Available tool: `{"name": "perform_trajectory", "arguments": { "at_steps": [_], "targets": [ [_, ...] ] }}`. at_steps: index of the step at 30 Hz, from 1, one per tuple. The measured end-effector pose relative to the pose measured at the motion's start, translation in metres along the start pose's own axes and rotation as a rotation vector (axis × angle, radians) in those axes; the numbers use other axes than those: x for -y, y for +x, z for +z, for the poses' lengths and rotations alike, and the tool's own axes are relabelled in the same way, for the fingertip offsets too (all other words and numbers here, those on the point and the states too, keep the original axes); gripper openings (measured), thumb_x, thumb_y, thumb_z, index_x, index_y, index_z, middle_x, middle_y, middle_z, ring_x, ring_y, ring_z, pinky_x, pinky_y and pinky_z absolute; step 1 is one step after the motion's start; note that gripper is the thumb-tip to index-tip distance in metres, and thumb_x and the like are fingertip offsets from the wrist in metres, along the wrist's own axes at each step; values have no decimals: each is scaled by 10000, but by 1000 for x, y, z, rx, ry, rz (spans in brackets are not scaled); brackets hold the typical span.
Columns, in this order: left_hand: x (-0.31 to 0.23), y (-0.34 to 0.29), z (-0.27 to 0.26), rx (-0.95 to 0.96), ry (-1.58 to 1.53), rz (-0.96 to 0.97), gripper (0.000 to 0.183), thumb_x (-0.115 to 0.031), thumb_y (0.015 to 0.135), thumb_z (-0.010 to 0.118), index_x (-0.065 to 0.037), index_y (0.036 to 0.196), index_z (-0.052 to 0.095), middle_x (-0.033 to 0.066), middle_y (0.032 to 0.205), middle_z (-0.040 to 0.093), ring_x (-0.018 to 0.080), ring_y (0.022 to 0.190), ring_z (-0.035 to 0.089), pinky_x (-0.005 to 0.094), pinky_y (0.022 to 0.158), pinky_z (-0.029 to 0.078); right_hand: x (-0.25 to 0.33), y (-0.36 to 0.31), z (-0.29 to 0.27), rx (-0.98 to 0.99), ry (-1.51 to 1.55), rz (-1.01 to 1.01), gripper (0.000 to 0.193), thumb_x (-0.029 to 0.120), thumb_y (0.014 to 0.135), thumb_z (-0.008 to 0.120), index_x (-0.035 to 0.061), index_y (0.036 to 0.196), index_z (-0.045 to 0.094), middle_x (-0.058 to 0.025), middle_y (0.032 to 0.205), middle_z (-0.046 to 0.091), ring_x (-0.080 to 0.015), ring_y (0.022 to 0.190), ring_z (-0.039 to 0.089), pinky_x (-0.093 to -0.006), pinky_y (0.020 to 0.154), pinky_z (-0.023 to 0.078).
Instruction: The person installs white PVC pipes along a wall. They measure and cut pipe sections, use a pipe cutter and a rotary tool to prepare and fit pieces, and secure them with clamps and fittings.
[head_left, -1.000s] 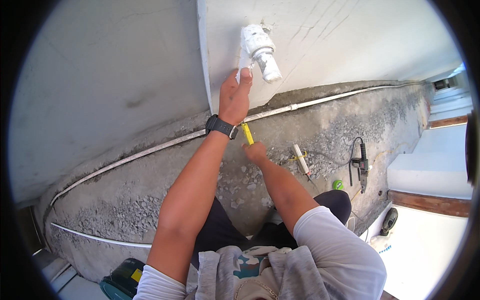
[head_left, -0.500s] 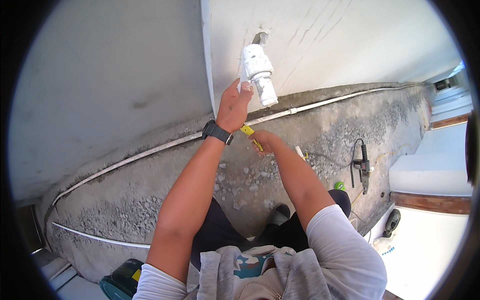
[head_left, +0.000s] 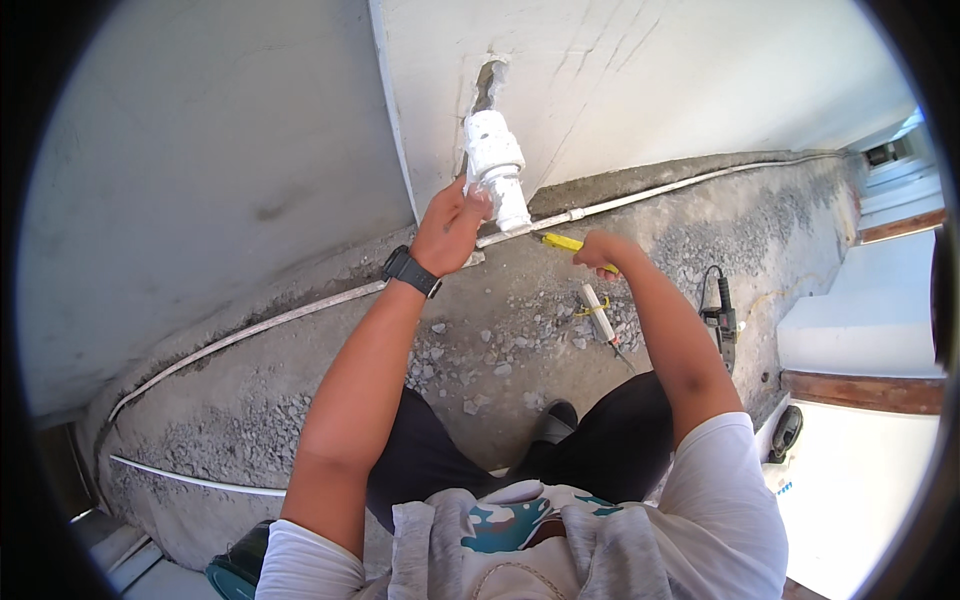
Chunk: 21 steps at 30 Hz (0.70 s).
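Note:
A white plastic pipe fitting [head_left: 495, 158], smeared with white paste and wider at its collar, hangs in front of a slot broken in the wall. My left hand [head_left: 452, 225], with a dark watch at its wrist, grips the fitting's left side; some of its fingers are hidden behind it. In my right hand [head_left: 600, 253] is a yellow-handled utility knife [head_left: 562, 242], its tip pointing left toward the fitting's lower end. A small gap shows between knife and fitting.
A white pipe [head_left: 680, 190] runs along the wall's foot. Broken rubble [head_left: 500, 370] covers the floor. Right of my legs lie a white tube with a yellow tie [head_left: 597, 312] and a corded power tool [head_left: 722, 320]. A dark green bucket [head_left: 238, 560] stands lower left.
The fitting and my left hand have shifted down and left, showing more of the wall slot. My right hand has carried the knife right, away from my left wrist.

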<state>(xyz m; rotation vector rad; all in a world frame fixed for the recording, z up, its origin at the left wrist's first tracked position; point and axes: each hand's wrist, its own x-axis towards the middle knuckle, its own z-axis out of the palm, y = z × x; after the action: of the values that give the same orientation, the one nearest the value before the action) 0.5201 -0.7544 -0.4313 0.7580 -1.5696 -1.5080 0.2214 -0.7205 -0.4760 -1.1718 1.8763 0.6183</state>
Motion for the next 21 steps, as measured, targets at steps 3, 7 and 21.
{"name": "perform_trajectory", "arguments": {
  "at_steps": [3, 7, 21],
  "targets": [
    [-7, -5, 5, -58, -86, -46, 229, -258, 1022, 475, -75, 923, 572, -10, 823, 560, 98, 775, 512, 283, 678, 423, -13, -14, -2, -18, 116, -41, 389, 364, 875, 653, -15, 957, 675, -124, 774, 686, -219, 623, 669, -378, 557, 540],
    [-12, -13, 17, -52, -49, -50, 339, -384, 1032, 449, -84, 935, 574, 5, 842, 572, 110, 787, 550, 284, 685, 451, -21, -11, 7, 3, 155, -81, 408, 374, 865, 662, -27, 940, 678, -121, 746, 685, -223, 605, 666, -376, 563, 545],
    [17, -3, 25, 51, -57, -30, 350, -313, 1062, 437, -2, 1019, 593, 10, 859, 601, 93, 801, 505, 310, 738, 454, 0, 42, 13, -150, -81, -299, 473, 468, 819, 684, -2, 774, 708, -134, 647, 674, -272, 601, 671, -402, 626, 538]
  ]
}}
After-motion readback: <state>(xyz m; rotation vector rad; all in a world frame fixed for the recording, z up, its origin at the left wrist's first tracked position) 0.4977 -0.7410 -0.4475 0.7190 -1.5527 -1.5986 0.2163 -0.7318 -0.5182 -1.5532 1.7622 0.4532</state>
